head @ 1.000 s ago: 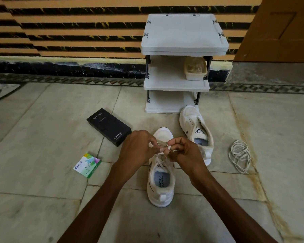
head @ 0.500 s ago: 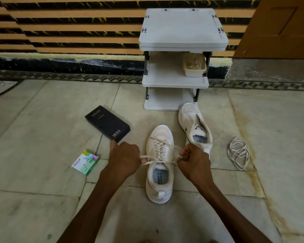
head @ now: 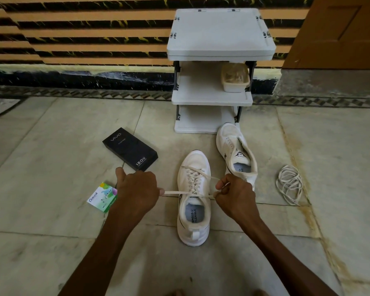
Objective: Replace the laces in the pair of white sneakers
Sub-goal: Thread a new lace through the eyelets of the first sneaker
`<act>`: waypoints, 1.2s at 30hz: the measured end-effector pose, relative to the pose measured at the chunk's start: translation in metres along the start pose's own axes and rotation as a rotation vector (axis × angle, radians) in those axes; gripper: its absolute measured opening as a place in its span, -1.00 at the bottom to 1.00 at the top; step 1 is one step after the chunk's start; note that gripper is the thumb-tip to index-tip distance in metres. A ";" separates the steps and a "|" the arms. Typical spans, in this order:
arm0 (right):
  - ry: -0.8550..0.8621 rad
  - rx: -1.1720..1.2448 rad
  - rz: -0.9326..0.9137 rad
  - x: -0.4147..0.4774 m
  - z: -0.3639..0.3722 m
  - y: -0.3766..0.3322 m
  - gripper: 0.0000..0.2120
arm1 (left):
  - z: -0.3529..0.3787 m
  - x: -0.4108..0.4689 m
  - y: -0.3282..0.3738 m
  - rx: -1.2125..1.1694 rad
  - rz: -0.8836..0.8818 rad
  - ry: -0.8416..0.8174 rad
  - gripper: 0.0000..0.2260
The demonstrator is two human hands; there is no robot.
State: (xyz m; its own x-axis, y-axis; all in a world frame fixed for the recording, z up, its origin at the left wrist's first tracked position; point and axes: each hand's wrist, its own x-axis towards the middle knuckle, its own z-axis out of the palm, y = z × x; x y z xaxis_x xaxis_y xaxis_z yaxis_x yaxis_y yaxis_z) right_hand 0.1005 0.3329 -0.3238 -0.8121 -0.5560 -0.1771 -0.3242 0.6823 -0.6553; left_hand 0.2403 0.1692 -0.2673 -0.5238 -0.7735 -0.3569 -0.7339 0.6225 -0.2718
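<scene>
Head view. The laced sneaker stands between the hands, toe pointing away, presumably so both ends of its lace can be drawn taut sideways. Left hand and right hand each clench one end. The unlaced sneaker lies beyond the right hand, with a loose lace coil farther right.
</scene>
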 end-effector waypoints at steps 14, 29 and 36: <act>-0.177 -0.156 -0.324 -0.010 0.010 -0.015 -0.68 | 0.032 -0.004 0.057 -0.670 0.243 0.090 -0.61; -0.163 -0.201 -0.300 -0.007 0.003 -0.019 -0.78 | 0.039 -0.012 0.058 -0.747 0.175 0.269 -0.80; -0.225 -0.254 -0.300 -0.001 -0.002 -0.019 -0.87 | 0.039 -0.007 0.047 -0.638 0.230 0.288 -0.84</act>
State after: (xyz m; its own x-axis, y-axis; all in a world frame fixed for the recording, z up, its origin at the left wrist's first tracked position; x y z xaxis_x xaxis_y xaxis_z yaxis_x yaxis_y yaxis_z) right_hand 0.1063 0.3217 -0.3099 -0.5475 -0.8172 -0.1803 -0.6606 0.5543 -0.5063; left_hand 0.2265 0.2089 -0.3123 -0.7233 -0.6871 -0.0691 -0.6547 0.6503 0.3853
